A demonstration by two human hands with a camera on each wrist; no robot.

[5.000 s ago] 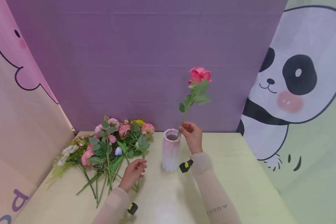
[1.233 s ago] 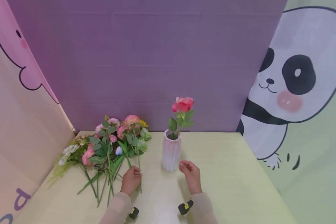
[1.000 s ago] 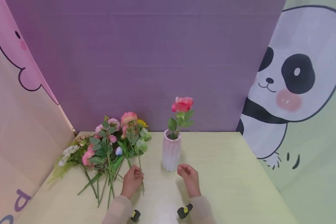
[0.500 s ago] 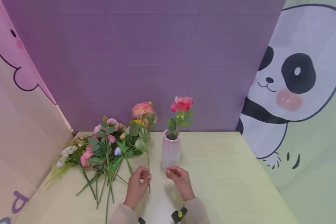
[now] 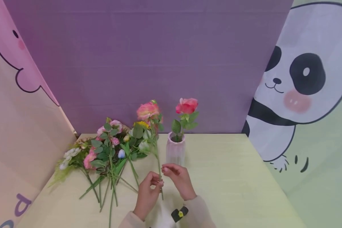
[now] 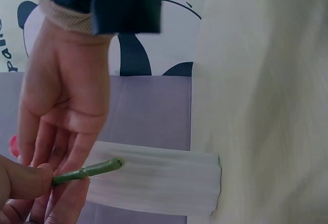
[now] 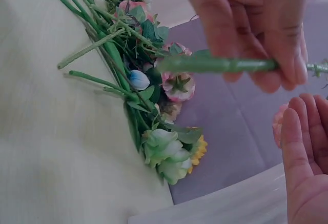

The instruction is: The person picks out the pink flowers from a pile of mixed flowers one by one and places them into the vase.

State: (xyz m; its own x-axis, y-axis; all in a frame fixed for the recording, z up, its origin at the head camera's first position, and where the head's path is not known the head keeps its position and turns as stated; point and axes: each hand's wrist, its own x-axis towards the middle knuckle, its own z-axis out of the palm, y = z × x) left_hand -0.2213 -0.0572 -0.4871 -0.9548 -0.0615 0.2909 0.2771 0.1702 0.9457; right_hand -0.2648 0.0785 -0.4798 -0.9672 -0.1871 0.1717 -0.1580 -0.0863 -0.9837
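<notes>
Left grip [image 5: 148,193] round a pink flower's stem [image 5: 158,161], almost upright, bloom [image 5: 147,110] up-left; right grip [image 5: 180,180] slack

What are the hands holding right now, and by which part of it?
The left hand pinches a pink flower by its stem, near the lower end. The right hand holds nothing.

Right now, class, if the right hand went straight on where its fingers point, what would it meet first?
Probably the stem held by the left hand, just ahead of the right hand, though the gap is hard to judge.
</notes>
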